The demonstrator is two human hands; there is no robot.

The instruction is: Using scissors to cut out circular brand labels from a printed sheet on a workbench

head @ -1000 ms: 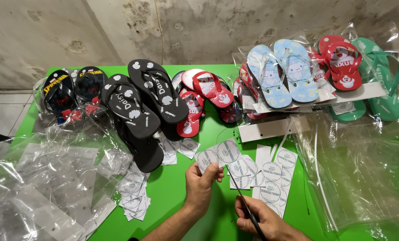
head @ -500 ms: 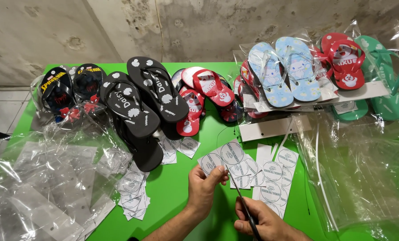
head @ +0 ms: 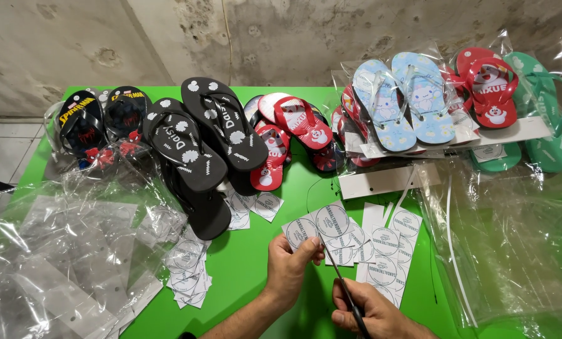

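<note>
Head view: paper label sheet (head: 321,227), printed with round stickers, is pinched at its lower left corner by the left hand (head: 288,270) above the green table (head: 243,276). The right hand (head: 369,311) is closed around thin scissors (head: 340,285), blades at the sheet's lower edge. The sheet looks light, floppy and easily torn, best held near the cut. Open room lies between the cut labels (head: 190,276) and the clear bags (head: 507,251).

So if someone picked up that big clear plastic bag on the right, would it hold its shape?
Probably not. The clear plastic bag lies crumpled and wrinkled on the green table, so it likely flops and sags. It looks thin, so probably very light, and its glossy surface may be slippery.
</note>
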